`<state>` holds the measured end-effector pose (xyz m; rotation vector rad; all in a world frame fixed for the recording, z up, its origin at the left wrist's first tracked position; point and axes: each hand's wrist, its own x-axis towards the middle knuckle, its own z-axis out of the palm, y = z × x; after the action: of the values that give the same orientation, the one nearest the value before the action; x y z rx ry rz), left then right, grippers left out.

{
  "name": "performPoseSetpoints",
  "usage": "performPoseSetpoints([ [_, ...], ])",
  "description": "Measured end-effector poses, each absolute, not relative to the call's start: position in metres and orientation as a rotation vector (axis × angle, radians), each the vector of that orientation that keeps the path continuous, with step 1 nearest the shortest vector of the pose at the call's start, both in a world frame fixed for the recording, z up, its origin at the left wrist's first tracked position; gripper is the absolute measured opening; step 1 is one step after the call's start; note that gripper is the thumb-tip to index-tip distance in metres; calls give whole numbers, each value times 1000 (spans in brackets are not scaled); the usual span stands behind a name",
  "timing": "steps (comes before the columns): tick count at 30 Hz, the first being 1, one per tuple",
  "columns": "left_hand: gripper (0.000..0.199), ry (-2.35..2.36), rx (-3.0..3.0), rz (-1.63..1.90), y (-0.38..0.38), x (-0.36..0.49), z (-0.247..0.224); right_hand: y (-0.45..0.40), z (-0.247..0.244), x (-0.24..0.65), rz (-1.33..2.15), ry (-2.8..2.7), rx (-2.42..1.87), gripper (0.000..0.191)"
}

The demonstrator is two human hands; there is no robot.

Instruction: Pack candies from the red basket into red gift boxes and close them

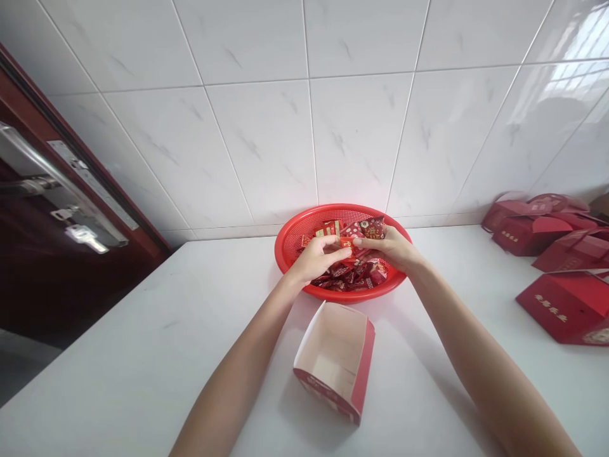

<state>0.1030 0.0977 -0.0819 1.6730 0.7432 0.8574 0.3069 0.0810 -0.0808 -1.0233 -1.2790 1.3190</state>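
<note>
A red plastic basket (285,257) with small wrapped packets (352,279) inside stands near the wall. Over its left part, my left hand (320,254) is closed on a small red packet (347,247). My right hand (387,244) comes in from the right, its fingers pinched at the same red packet, with a dark red patterned packet (373,227) against its fingers. In front of the basket, an open red and cream box (335,355) shows a bare inside.
Several folded red gift boxes (566,308) stand on the white table (190,355) at the right. A tiled wall (257,139) runs behind the table. At the left is a dark red door with keys (85,236) hanging from its lock.
</note>
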Motion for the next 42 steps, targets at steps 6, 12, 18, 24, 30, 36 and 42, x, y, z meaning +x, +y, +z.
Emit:
performPoseSetpoints([
  [6, 35, 799, 1713, 805, 96, 103, -82, 80, -81, 306, 1250, -1292, -1069, 38],
  [12, 34, 849, 1678, 863, 94, 105, -81, 79, -83, 306, 1183, -1251, -1026, 40],
  [18, 37, 893, 1724, 885, 96, 103, -82, 80, -83, 306, 1177, -1238, -997, 41],
  [24, 40, 880, 1736, 937, 97, 103, -82, 81, -85, 307, 1184, -1269, -957, 39],
  [30, 38, 846, 1758, 983, 96, 103, -81, 80, -86, 307, 1176, -1277, -948, 40],
  [36, 39, 887, 1656, 950, 95, 104, -80, 81, -84, 307, 1164, -1223, -970, 43],
  [42, 35, 913, 1694, 894, 91, 106, -78, 82, -85, 307, 1166, -1217, -957, 42],
])
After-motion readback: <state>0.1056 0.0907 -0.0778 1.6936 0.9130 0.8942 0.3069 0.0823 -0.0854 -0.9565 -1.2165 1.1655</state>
